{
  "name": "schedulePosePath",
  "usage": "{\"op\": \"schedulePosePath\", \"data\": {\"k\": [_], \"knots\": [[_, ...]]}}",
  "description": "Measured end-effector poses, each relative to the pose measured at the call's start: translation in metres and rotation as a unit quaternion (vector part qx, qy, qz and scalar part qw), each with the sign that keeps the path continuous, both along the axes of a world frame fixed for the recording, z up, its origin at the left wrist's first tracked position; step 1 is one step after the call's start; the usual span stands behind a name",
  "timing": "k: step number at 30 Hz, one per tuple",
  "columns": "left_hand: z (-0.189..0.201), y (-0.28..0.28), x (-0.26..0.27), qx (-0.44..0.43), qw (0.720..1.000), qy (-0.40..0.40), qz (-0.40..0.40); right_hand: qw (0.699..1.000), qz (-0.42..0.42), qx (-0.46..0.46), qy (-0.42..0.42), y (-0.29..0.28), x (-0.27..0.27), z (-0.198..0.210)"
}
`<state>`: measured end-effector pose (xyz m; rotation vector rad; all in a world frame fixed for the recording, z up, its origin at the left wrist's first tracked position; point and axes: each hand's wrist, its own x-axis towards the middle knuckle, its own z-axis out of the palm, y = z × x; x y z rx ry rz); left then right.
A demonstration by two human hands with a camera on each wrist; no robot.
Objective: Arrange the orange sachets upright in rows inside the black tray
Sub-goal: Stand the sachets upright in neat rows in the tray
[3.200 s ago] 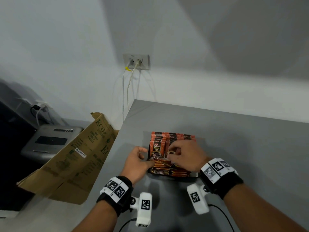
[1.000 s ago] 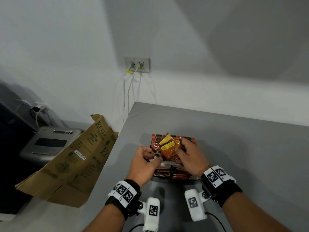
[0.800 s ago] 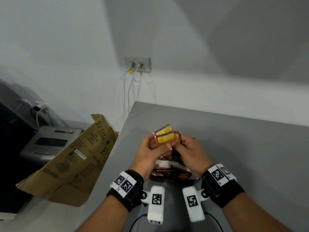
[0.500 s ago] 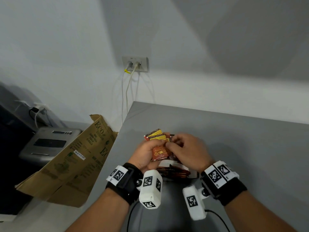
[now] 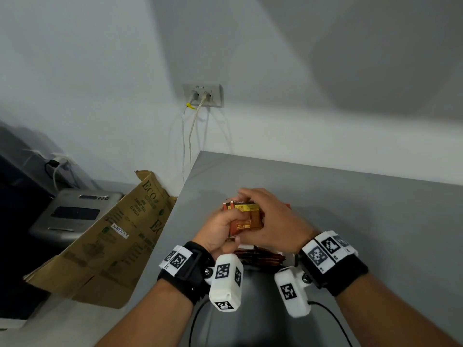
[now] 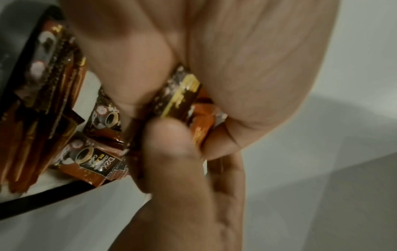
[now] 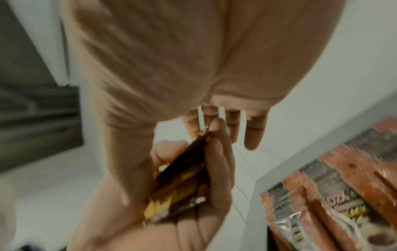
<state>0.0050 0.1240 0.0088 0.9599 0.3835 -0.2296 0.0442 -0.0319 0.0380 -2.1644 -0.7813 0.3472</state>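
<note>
Two hands now hold a small sachet stack [image 5: 246, 217] lifted above the black tray [image 5: 260, 265]: our left hand [image 5: 219, 231] grips it, our right hand [image 5: 273, 221] curls over, squaring edges. Left-wrist view shows our thumb [image 6: 171, 152] pinching it. Right-wrist view: sachets [image 7: 335, 195] upright below.

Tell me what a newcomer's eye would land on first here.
First, the two hands meeting at the grey table's near edge: the left hand grips a small stack of orange sachets, with the right hand over it. Just under them sits the black tray with more sachets inside. Off the table's left side, a brown cardboard box leans.
</note>
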Motion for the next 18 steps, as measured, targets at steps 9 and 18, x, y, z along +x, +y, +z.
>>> {"op": "schedulePosePath", "data": {"k": [9,18], "knots": [[0.001,0.002,0.001,-0.053,0.998,-0.032,0.029,0.968,-0.189,0.164,0.026,-0.011,0.009,-0.001],[0.006,-0.001,0.003,-0.047,0.998,-0.015,0.033,0.984,-0.126,0.128,0.013,-0.011,-0.008,-0.01]]}}
